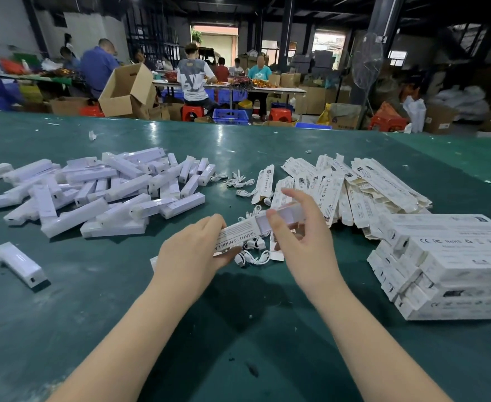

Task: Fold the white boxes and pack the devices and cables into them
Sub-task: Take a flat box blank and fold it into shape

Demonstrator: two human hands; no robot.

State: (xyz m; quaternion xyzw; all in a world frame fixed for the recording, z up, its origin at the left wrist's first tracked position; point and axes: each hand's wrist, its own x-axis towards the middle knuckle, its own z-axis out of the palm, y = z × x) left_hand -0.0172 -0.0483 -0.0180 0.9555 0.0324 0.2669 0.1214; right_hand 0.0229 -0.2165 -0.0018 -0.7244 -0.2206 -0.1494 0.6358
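My left hand (193, 250) grips the near end of a long white printed box (240, 234) held over the green table (238, 329). A white bar-shaped device (288, 212) sticks out of the box's far end, and my right hand (302, 230) holds it between thumb and fingers. Several white cables (253, 253) lie coiled just under the box. A heap of loose white devices (99, 192) spreads to the left. Flat unfolded boxes (354, 187) are piled to the right, beyond my right hand.
Packed boxes (447, 265) are stacked at the right edge of the table. A single device (21, 264) lies alone at the near left. More cables (238, 181) sit at mid-table. People work at tables with cardboard cartons (125, 91) beyond the far edge.
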